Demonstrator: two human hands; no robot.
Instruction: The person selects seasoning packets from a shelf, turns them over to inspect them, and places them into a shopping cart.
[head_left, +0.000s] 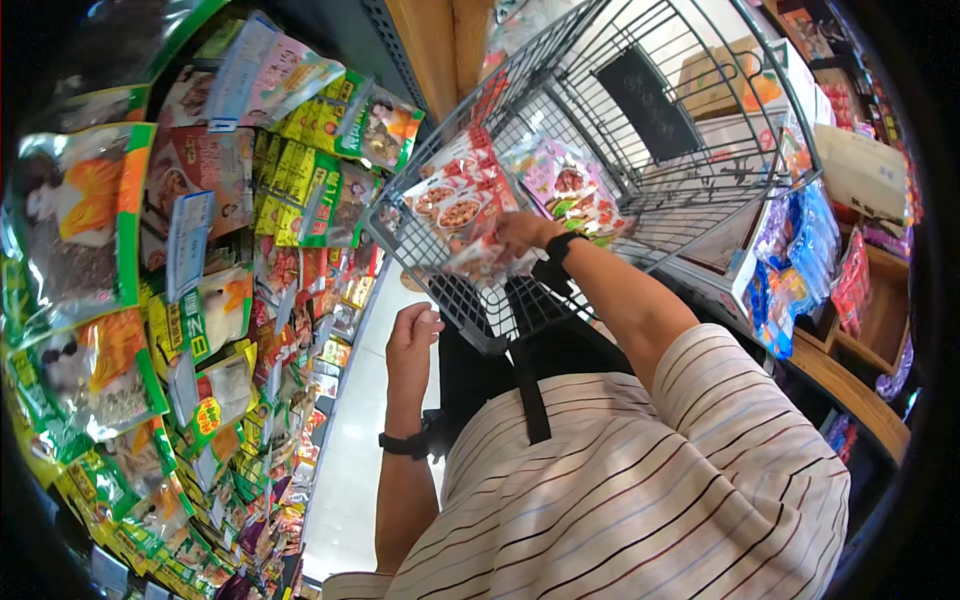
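Note:
A grey wire shopping cart (484, 337) stands in front of me, its near corner close to my body. My right hand (523, 234) reaches into it and grips the edge of a red food packet (461, 214) printed with bowls of food. That packet lies at the cart's near left side. Just beyond my fingers rest a pink-purple packet (559, 169) and a packet with red and green print (596, 217), both on the wire mesh. Outside the cart, my left hand (411, 334) hangs between shelf and cart with its fingers curled in, nothing visible in them.
Hanging food packets (82, 225) and price tags (187, 244) fill the rack along my left. A wooden post (431, 52) rises beyond the cart's left side. To the right are cardboard boxes (716, 79), blue-wrapped packets (799, 255) and a wooden shelf edge (847, 394).

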